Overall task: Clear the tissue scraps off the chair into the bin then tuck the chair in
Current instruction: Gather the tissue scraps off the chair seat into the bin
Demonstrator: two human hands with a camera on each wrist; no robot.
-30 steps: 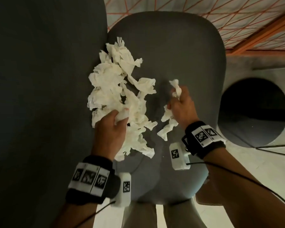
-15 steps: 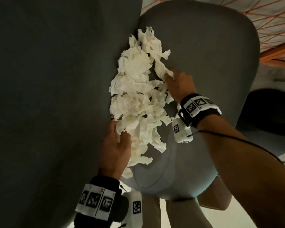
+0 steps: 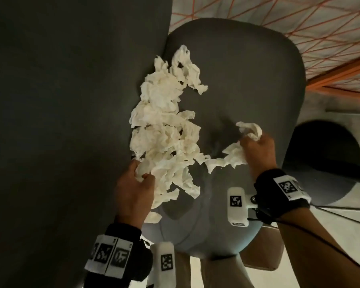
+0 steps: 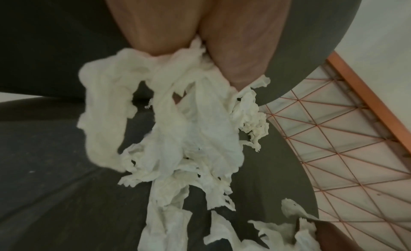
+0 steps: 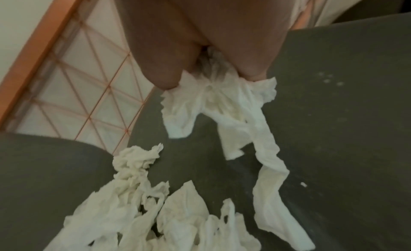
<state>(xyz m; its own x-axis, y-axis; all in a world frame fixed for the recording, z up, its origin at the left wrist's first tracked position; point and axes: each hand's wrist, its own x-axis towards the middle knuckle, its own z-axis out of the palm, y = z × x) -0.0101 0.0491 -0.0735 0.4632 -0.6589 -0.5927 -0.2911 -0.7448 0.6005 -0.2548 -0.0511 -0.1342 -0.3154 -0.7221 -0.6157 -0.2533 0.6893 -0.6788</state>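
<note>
Left hand (image 3: 133,188) pinches the tissue scraps (image 3: 164,132) heaped along the chair (image 3: 247,80) seat's left edge, while right hand (image 3: 258,150) clutches a tissue strip (image 3: 227,161) mid-seat.

Crumpled white tissue scraps (image 3: 164,138), thin soft paper with torn edges, lie on a chair (image 3: 247,80) seat of matt grey cloth at frame centre; smooth pale wooden legs (image 3: 260,256) show at lower right.

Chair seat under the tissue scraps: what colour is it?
Plain dark grey, no pattern. The chair seat shows best in the head view.
</note>
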